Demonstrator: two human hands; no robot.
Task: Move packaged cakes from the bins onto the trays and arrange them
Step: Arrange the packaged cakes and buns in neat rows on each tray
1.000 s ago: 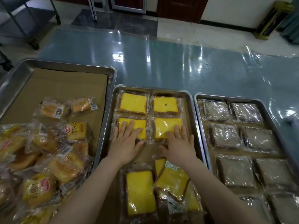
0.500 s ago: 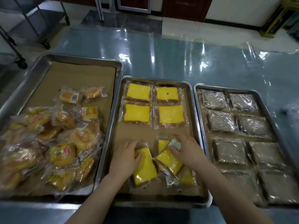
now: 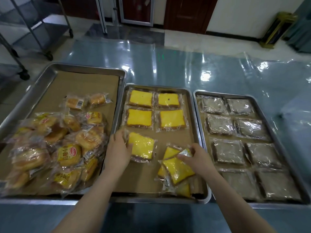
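On tray (image 3: 170,137), cake (image 3: 142,145) right of gripping left hand (image 3: 118,148) — right hand (image 3: 197,158) pinching packet (image 3: 172,152)

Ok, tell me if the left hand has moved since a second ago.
Yes. The left hand drew back toward the person, off the second-row wrapped yellow square cake.

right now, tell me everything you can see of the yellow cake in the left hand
The yellow cake is a flat square slice, bright yellow on top with a brown edge, sealed in a clear crinkled wrapper. It lies slightly skewed on the brown paper of the middle tray. The left hand grips its left edge, thumb on top. It sits apart from the loose packet the right hand pinches.
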